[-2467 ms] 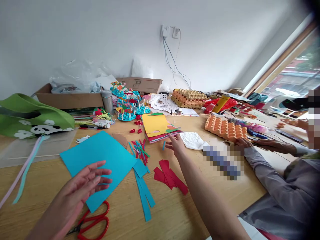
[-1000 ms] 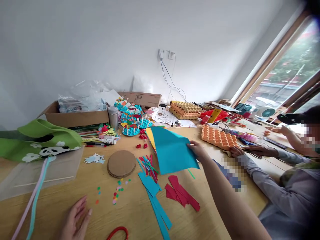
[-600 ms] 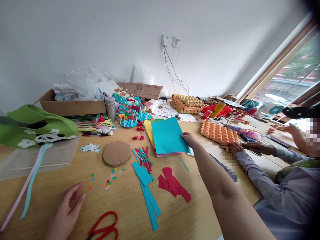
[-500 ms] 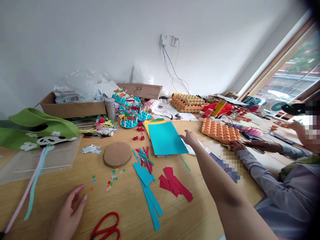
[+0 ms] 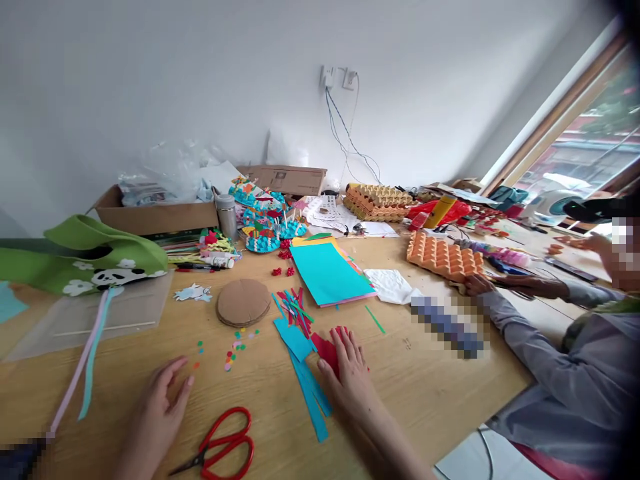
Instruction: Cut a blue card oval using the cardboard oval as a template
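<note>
My right hand (image 5: 347, 370) lies over the red paper strips (image 5: 326, 347), fingers stretched out and covering most of them. Just left of it are blue paper strips (image 5: 306, 380) and a bunch of thin red, blue and green strips (image 5: 294, 310). On the wood near the front left rests my left hand (image 5: 163, 407), thumb and fingers apart with nothing between them. Red-handled scissors (image 5: 227, 443) lie between the two hands. Small coloured paper dots (image 5: 235, 350) are scattered beyond them, below a stack of round cardboard discs (image 5: 243, 302).
A blue sheet (image 5: 333, 272) tops a paper stack at centre. Behind it stand blue paper crafts (image 5: 263, 240), a steel flask (image 5: 227, 217) and a cardboard box (image 5: 155, 217). A green felt panda piece (image 5: 120, 270) lies left. At right, another person's hand touches an orange egg tray (image 5: 443, 257).
My right hand has drawn back from beside the blue sheet toward me and now covers the red strips. The left hand keeps its place on the table. The view has shifted slightly.
</note>
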The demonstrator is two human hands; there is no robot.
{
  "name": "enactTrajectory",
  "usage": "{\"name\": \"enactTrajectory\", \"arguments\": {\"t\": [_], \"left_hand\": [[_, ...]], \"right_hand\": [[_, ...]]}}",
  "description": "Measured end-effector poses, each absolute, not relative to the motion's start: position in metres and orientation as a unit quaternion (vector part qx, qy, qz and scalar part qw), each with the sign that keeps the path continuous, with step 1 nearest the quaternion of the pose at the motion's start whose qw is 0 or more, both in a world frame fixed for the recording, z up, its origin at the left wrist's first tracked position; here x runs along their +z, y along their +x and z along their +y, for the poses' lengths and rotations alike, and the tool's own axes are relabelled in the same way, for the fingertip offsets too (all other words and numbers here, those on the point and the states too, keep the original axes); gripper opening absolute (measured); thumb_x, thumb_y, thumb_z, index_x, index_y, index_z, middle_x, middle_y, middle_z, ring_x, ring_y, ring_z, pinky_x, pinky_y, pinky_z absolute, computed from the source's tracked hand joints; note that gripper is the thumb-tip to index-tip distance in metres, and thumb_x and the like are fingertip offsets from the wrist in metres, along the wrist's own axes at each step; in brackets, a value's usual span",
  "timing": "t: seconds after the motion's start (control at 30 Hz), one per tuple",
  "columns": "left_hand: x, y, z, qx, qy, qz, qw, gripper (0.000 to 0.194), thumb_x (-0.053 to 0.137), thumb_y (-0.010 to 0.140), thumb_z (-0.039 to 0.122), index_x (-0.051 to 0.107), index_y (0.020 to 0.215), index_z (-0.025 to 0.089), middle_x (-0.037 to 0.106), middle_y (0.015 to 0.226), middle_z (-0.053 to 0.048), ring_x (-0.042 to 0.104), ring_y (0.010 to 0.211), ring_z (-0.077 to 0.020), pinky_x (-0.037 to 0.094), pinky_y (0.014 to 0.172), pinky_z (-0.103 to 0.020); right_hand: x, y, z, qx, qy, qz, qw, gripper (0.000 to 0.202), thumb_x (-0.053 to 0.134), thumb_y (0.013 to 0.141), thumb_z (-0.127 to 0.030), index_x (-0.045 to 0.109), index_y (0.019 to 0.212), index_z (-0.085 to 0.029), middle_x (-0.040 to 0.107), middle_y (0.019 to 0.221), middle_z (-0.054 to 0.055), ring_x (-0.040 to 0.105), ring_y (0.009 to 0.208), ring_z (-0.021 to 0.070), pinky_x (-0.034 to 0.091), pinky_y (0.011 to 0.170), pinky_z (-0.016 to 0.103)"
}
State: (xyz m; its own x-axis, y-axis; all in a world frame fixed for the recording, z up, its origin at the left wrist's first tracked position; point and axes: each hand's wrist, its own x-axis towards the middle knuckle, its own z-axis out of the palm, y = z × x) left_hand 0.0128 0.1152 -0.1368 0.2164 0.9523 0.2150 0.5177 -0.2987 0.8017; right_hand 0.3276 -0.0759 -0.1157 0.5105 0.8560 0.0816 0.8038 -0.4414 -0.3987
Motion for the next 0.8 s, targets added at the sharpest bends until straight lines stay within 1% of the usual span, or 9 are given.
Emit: {"name": "enactTrajectory", "arguments": {"t": [0.13,0.2,0.27,0.37,0.5,0.6,0.67,0.73,0.8], "left_hand": [[-0.128,0.016,0.105,0.372,0.728,0.496,0.292,0.042,0.053,0.076,0.053,0.059,0.103,0.021,0.065,0.110,-0.010,0.064,0.099,-0.0259,0.053,0.089,-0.041],[-0.121,0.020,0.100,0.363,0.745,0.486,0.276,0.038,0.052,0.078,0.048,0.061,0.104,0.021,0.067,0.108,-0.010,0.064,0.100,-0.0261,0.052,0.090,-0.042],[-0.114,0.024,0.095,0.357,0.764,0.470,0.260,0.035,0.051,0.080,0.045,0.063,0.101,0.020,0.069,0.105,-0.011,0.065,0.100,-0.0267,0.052,0.090,-0.043],[-0.109,0.028,0.091,0.343,0.785,0.451,0.250,0.032,0.050,0.082,0.042,0.065,0.099,0.021,0.070,0.102,-0.011,0.065,0.099,-0.0261,0.053,0.089,-0.043],[-0.110,0.029,0.087,0.350,0.796,0.433,0.237,0.028,0.050,0.084,0.037,0.066,0.101,0.021,0.070,0.103,-0.011,0.065,0.099,-0.0251,0.053,0.088,-0.042],[-0.112,0.031,0.085,0.351,0.802,0.424,0.230,0.027,0.051,0.084,0.035,0.066,0.101,0.020,0.070,0.103,-0.012,0.065,0.098,-0.0251,0.054,0.086,-0.042],[-0.112,0.032,0.084,0.348,0.805,0.423,0.228,0.027,0.052,0.084,0.033,0.067,0.102,0.020,0.071,0.103,-0.012,0.065,0.098,-0.0251,0.054,0.086,-0.042],[-0.111,0.032,0.084,0.343,0.808,0.421,0.227,0.026,0.052,0.084,0.032,0.067,0.101,0.020,0.071,0.102,-0.012,0.065,0.097,-0.0252,0.054,0.086,-0.042],[-0.106,0.032,0.083,0.334,0.814,0.418,0.229,0.025,0.053,0.084,0.030,0.067,0.100,0.019,0.070,0.101,-0.012,0.065,0.098,-0.0253,0.053,0.087,-0.043]], "right_hand": [[-0.094,0.299,-0.061,0.036,-0.773,-0.616,0.150,0.066,0.048,0.089,-0.053,0.026,0.148,-0.034,0.016,0.157,0.004,0.003,0.144,0.0352,0.012,0.111,0.063],[-0.097,0.294,-0.057,0.045,-0.737,-0.663,0.123,0.057,0.048,0.089,-0.052,0.033,0.144,-0.042,0.019,0.157,0.000,0.009,0.144,0.0361,0.009,0.110,0.067],[-0.106,0.298,-0.054,0.036,-0.734,-0.669,0.109,0.047,0.046,0.091,-0.049,0.042,0.138,-0.044,0.026,0.155,-0.001,0.014,0.143,0.0355,0.007,0.109,0.068],[-0.121,0.313,-0.049,-0.011,-0.761,-0.638,0.113,0.040,0.045,0.093,-0.040,0.050,0.133,-0.042,0.035,0.151,0.001,0.017,0.142,0.0346,0.009,0.109,0.067],[-0.115,0.314,-0.031,-0.036,-0.747,-0.653,0.119,0.045,0.045,0.092,-0.033,0.047,0.136,-0.038,0.034,0.151,0.004,0.015,0.143,0.0338,0.011,0.110,0.064],[-0.095,0.294,0.005,-0.015,-0.724,-0.677,0.128,0.050,0.047,0.092,-0.041,0.042,0.141,-0.033,0.031,0.153,0.007,0.016,0.143,0.0305,0.016,0.112,0.056],[-0.084,0.279,0.037,0.011,-0.736,-0.665,0.130,0.061,0.048,0.090,-0.049,0.037,0.145,-0.024,0.032,0.151,0.014,0.023,0.141,0.0301,0.021,0.112,0.050],[-0.080,0.269,0.071,0.042,-0.760,-0.638,0.116,0.074,0.052,0.086,-0.054,0.032,0.147,-0.016,0.033,0.149,0.021,0.026,0.140,0.0329,0.023,0.111,0.050],[-0.082,0.263,0.101,0.065,-0.772,-0.625,0.094,0.079,0.054,0.085,-0.055,0.030,0.147,-0.012,0.035,0.146,0.024,0.028,0.138,0.0343,0.021,0.110,0.051]]}}
